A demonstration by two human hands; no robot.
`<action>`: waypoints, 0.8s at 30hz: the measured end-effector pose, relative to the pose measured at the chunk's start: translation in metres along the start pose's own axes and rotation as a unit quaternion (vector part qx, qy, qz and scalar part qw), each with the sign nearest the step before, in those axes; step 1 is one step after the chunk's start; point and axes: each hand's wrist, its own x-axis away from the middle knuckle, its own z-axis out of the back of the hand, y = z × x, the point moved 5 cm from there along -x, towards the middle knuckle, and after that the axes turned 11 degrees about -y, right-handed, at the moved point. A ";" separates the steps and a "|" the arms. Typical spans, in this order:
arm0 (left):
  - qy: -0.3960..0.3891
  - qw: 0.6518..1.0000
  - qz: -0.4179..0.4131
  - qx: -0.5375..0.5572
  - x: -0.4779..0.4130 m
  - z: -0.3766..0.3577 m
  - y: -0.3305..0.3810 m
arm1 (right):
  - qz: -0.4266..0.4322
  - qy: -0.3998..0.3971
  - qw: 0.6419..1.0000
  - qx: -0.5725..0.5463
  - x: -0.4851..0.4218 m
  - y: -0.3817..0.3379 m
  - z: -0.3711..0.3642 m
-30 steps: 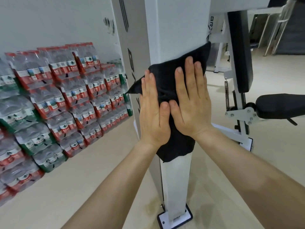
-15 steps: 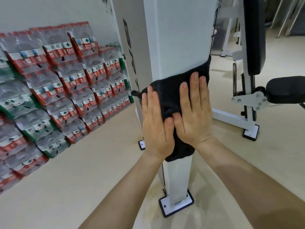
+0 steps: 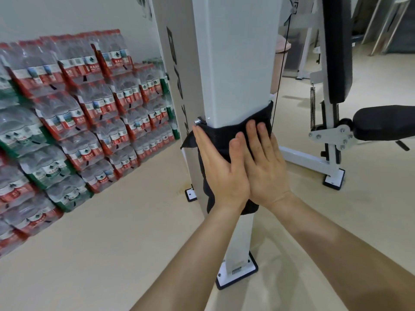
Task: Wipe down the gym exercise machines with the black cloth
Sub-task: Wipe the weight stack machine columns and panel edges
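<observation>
As left hand (image 3: 221, 169), right hand (image 3: 267, 169) press, black cloth (image 3: 222, 134) wraps post (image 3: 235, 63).

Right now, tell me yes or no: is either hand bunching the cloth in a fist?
No: the left hand and right hand both lie flat, fingers straight, pressing the black cloth against the white column.
</observation>
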 end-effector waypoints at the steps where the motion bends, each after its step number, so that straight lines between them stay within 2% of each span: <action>1: 0.012 1.000 0.005 -0.021 -0.002 -0.001 0.001 | 0.001 -0.006 1.000 0.004 0.001 0.000 0.002; 8: 0.053 0.989 -0.019 -0.134 -0.004 0.000 -0.004 | -0.013 -0.018 1.000 -0.013 0.012 -0.001 0.011; 17: 0.091 0.980 -0.004 -0.179 0.011 0.000 -0.023 | -0.111 -0.085 0.989 -0.050 0.083 -0.015 -0.020; 24: 0.075 0.977 0.010 -0.198 0.038 0.003 -0.061 | -0.151 -0.126 0.980 -0.043 0.133 -0.032 -0.043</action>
